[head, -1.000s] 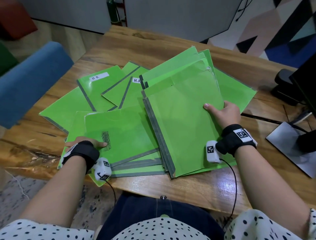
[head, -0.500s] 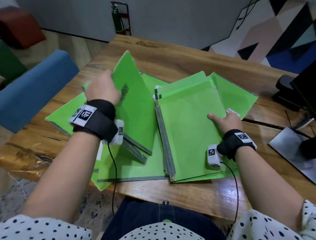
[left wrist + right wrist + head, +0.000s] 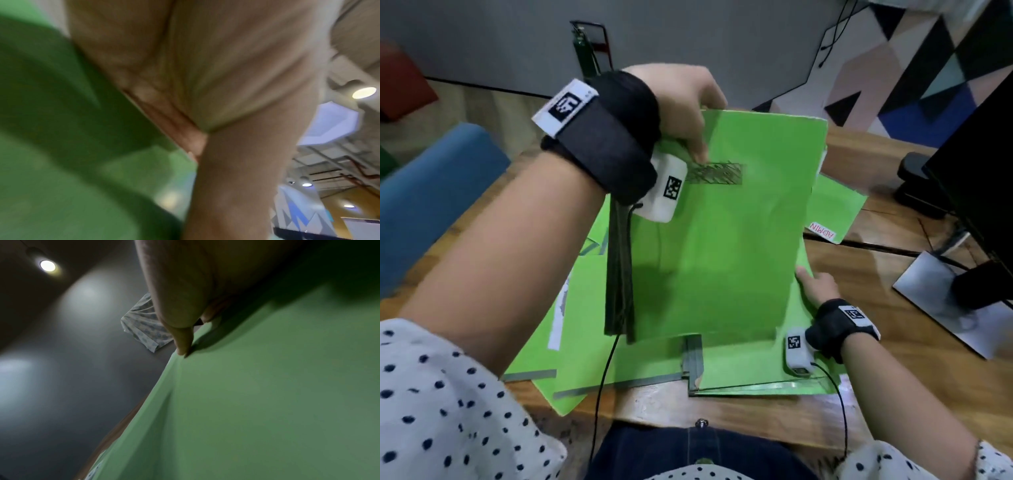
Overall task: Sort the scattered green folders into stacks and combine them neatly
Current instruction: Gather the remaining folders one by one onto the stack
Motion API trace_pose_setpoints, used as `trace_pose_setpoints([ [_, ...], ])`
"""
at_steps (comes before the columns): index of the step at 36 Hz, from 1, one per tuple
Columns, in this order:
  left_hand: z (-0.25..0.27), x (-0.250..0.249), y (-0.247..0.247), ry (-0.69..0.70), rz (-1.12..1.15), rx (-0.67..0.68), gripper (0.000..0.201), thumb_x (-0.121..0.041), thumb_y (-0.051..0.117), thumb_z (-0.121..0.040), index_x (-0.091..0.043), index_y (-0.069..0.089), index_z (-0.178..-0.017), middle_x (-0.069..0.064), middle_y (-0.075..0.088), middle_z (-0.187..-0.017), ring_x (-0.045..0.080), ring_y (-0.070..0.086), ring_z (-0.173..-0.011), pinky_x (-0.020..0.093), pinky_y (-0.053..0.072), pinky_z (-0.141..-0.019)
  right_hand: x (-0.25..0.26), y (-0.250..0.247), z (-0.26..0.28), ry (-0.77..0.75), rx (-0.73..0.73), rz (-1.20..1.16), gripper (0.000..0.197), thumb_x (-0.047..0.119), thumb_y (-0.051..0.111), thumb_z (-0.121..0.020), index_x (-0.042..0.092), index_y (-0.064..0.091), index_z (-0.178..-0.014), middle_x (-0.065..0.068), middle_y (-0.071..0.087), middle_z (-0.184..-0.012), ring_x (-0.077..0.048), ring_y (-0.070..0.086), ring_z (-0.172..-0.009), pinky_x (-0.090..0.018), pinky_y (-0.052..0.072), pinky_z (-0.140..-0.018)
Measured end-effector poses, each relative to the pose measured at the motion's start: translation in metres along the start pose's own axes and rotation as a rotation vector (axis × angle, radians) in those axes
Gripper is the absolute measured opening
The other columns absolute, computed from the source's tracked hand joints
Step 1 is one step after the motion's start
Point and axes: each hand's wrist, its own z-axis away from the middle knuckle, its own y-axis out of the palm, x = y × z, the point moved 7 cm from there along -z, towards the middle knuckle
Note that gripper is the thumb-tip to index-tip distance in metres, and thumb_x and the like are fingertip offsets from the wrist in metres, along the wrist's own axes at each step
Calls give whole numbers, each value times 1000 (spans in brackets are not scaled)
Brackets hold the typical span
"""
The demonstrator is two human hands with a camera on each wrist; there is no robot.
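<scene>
Green folders cover the near half of a wooden table (image 3: 876,274), seen from above by the person seated at its edge. Nearest, at 6 o'clock, a flat stack of folders (image 3: 750,366) lies squared up, its grey spines toward the left. At 4 o'clock the right hand (image 3: 816,284) rests on that stack, thumb out toward the raised bundle; the other fingers are hidden, so whether they curl cannot be told. At 8 o'clock more loose folders (image 3: 578,325) lie fanned and overlapping, partly under the left forearm.

Higher, at the centre, a bundle of folders (image 3: 722,246) stands nearly upright, its bottom edge on or just above the flat stack. The left hand (image 3: 685,102), at 12 o'clock, pinches its top edge, thumb on the front near a scribbled label. At 2 o'clock one more folder marked ADMIN (image 3: 835,209) lies flat behind. A dark monitor stand (image 3: 945,301) sits at 3 o'clock.

Risk: the bundle is held only at the top, so its folders may splay or slip apart as it comes down, landing crooked and nudging the flat stack out of line.
</scene>
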Motion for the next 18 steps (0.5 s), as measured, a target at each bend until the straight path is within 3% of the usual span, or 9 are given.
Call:
trace_pose_setpoints([
  [2, -21, 3, 24, -2, -4, 47, 61, -23, 83, -67, -21, 60, -124, -5, 66, -106, 18, 61, -89, 23, 43, -74, -4, 1, 2, 50, 32, -65, 60, 43, 40, -98, -9, 53, -123, -23, 57, -126, -35, 55, -114, -37, 41, -99],
  [5, -53, 17, 81, -31, -1, 68, 75, -22, 84, -67, -13, 52, -134, 8, 58, -132, 25, 55, -117, 25, 40, -87, -9, 1, 4, 85, 40, -88, 64, 44, 26, -101, -9, 49, -127, -25, 51, -133, -35, 50, -121, -38, 36, -103],
  [7, -62, 32, 117, -92, -27, 20, 74, -27, 82, -69, -20, 49, -136, 6, 56, -135, 25, 52, -123, 35, 39, -99, -16, 3, 5, 115, 60, -107, 69, 49, 21, -100, -7, 45, -133, -23, 46, -139, -34, 45, -128, -39, 33, -106],
  [9, -61, 49, 146, -143, -46, -76, 69, -33, 76, -75, -27, 44, -137, 1, 53, -138, 24, 45, -129, 47, 29, -109, -23, 4, 2, 126, 70, -114, 73, 52, 18, -99, -5, 44, -135, -22, 44, -142, -34, 42, -131, -39, 30, -108],
  [11, -52, 67, 170, -185, -5, -163, 65, -35, 69, -82, -29, 39, -139, -1, 48, -143, 22, 40, -133, 50, 23, -113, -27, 4, 2, 130, 78, -105, 74, 53, 17, -99, -5, 45, -134, -22, 44, -142, -34, 43, -130, -39, 30, -108],
  [15, -14, 117, 218, -490, 273, -237, 71, -37, 71, -78, -18, 38, -138, 4, 46, -141, 24, 43, -130, 48, 34, -109, -30, 9, 1, 137, 111, -129, 77, 60, 22, -95, -3, 47, -133, -20, 47, -140, -34, 46, -127, -45, 32, -110],
  [18, 23, 147, 272, -798, 501, -32, 96, -39, 78, -72, -3, 24, -144, 18, 36, -146, 34, 37, -133, 46, 36, -109, -32, 15, 0, 153, 140, -128, 75, 57, 26, -96, -3, 41, -137, -19, 43, -143, -34, 43, -130, -42, 31, -111],
])
